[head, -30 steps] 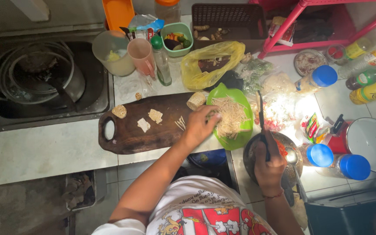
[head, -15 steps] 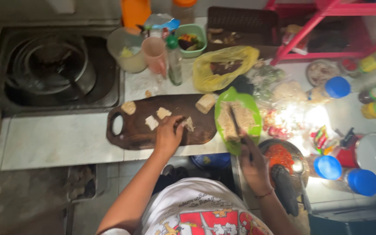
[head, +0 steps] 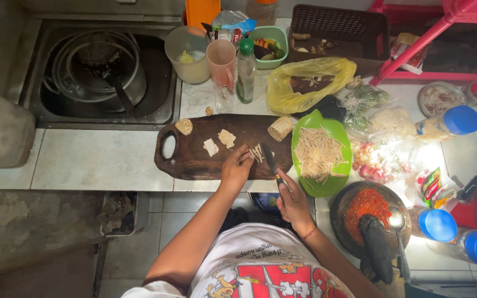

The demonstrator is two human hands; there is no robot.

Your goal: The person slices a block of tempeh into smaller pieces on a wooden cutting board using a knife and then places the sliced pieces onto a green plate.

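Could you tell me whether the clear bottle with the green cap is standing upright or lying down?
Upright: the clear bottle stands on its base, green cap on top.

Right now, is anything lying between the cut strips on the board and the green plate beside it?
Only the knife in the right hand lies between the cut strips, under the left hand fingers, and the green plate.

Dim overall, glare at right

Left hand (head: 237, 168) pins some thin pale strips (head: 257, 153) on the dark wooden cutting board (head: 194, 160), right hand (head: 292, 201) grips a knife (head: 271, 161) right beside them. Green plate (head: 335, 132) of cut strips sits just right.
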